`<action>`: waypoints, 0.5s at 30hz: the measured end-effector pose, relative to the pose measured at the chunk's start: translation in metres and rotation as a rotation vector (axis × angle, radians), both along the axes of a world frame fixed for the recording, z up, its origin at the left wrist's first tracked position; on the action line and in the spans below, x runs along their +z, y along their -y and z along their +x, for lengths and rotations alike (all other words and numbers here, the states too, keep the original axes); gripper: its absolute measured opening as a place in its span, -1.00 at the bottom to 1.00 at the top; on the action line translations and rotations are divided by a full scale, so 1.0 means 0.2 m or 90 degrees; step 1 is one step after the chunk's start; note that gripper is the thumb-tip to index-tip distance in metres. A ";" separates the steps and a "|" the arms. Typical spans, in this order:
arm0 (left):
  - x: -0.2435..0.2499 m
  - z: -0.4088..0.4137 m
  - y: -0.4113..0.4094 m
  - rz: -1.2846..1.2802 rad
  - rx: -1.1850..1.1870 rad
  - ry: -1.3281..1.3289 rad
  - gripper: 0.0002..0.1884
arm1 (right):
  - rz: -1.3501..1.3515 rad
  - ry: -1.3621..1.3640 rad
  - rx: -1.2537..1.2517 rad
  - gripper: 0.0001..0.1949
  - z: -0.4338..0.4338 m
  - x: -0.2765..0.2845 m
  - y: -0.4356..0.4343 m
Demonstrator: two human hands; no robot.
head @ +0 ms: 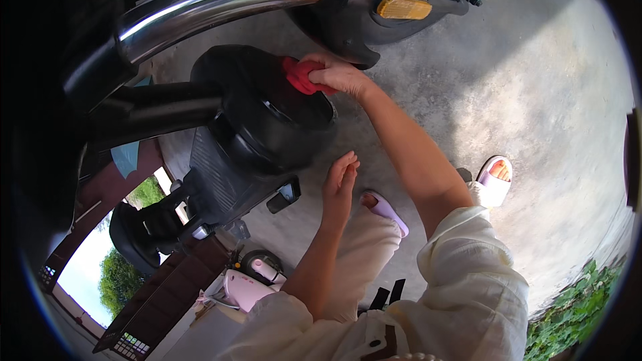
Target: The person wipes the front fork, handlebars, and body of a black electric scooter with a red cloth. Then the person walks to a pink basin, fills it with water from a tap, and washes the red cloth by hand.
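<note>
A crumpled red cloth (304, 78) is bunched in my right hand (337, 75), pressed against the glossy black rounded housing (251, 110) of a two-wheeler. Alongside that hand is a black front fender (346, 35) with an amber reflector (404, 7). My left hand (342, 173) is raised below the housing, holding nothing, its fingers extended and loosely bent. The housing joins a dark panel with a carbon-fibre pattern (215, 175). A chrome fork tube (225, 5) runs across the top of the view.
A small black-framed glossy part (284, 194) juts out near my left hand. My feet, in lilac slides (494, 175), stand on a concrete floor (426, 85). A pink scooter (248, 288) is parked beyond, at lower left. Green leafy plants (577, 316) border the floor at lower right.
</note>
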State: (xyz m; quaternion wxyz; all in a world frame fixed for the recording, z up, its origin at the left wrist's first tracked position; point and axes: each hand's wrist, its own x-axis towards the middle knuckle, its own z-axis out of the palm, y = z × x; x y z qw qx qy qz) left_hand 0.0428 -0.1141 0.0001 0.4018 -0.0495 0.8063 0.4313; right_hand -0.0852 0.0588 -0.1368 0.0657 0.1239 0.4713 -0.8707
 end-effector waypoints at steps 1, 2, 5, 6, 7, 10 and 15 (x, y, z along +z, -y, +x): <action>0.00 0.01 -0.01 -0.007 -0.015 -0.006 -0.57 | -0.011 -0.002 0.017 -0.63 0.09 0.02 0.00; -0.01 0.03 0.00 -0.006 -0.028 -0.003 -0.58 | 0.003 -0.010 0.000 -0.64 0.18 0.04 0.02; -0.08 0.05 0.02 -0.004 -0.053 -0.005 -0.62 | 0.067 -0.069 -0.056 -0.65 0.40 0.09 0.06; -0.10 0.06 0.01 -0.004 -0.050 -0.004 -0.63 | 0.101 -0.102 -0.074 -0.65 0.47 0.08 0.08; -0.11 0.09 0.01 -0.005 -0.040 -0.002 -0.64 | 0.134 -0.134 -0.086 -0.65 0.53 0.08 0.07; -0.17 0.12 0.04 -0.024 -0.031 -0.024 -0.71 | 0.068 -0.067 0.092 -0.67 0.74 0.10 -0.03; -0.17 0.11 0.03 -0.111 -0.043 -0.114 -0.84 | 0.121 0.086 0.029 -0.72 0.93 -0.02 -0.15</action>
